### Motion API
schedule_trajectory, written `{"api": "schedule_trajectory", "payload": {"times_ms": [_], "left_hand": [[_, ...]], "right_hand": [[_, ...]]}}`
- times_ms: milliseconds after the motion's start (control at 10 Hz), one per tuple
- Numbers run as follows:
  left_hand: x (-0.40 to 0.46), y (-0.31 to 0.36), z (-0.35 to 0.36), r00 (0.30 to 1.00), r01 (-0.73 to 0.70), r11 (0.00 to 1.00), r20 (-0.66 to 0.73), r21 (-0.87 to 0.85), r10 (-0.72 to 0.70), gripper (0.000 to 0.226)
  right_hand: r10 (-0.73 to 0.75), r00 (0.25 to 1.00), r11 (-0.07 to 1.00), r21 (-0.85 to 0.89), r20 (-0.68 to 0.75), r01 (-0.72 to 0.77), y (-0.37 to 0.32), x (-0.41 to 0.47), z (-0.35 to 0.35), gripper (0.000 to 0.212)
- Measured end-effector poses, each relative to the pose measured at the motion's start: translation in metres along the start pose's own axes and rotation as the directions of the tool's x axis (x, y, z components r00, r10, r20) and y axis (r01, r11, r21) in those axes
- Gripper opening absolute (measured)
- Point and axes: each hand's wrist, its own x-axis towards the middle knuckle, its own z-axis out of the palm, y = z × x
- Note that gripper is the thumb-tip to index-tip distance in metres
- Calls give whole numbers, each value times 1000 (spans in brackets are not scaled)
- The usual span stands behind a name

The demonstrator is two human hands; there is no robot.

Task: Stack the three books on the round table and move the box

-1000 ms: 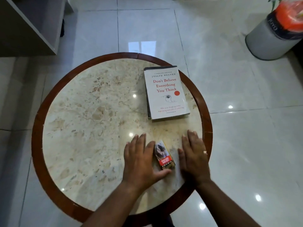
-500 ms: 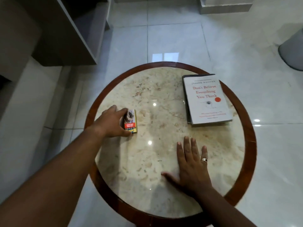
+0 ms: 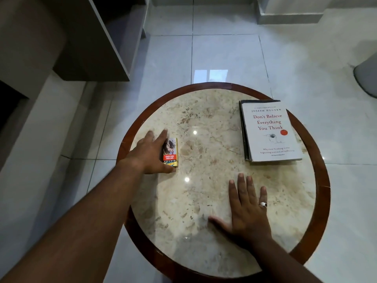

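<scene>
Glossy white floor tiles [image 3: 224,50] surround round table [image 3: 318,180], marble top w/ dark wood rim. Box [image 3: 170,152] lies flat near left rim, little room betw. it & edge. Left hand [image 3: 150,154] rests against box's left side, fingers spread, thumb at its near corner; a real grip can't be told. Right hand [image 3: 247,209] flat on marble, palm down, released, ring on one finger. Books [image 3: 269,130] stacked at far right, white cover on top, corner close to rim. Wide bare marble betw. box & books. Grey cabinet [image 3: 98,39] stands far left, grey bin [image 3: 367,78] far right, both off table.
</scene>
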Motion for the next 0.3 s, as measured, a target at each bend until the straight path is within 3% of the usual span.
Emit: {"api": "schedule_trajectory", "payload": {"times_ms": [100, 200, 300], "left_hand": [[-26, 2, 12, 997, 69, 990, 25, -125, -66, 145], [-103, 11, 20, 985, 129, 991, 123, -44, -123, 144], [-163, 28, 0, 987, 148, 989, 64, 26, -150, 137]], "right_hand": [[49, 987, 999, 15, 152, -52, -1, 10, -5, 121], [83, 951, 995, 20, 298, -93, -8, -1, -47, 122], [108, 970, 988, 86, 216, -129, -9, 7, -123, 127]]}}
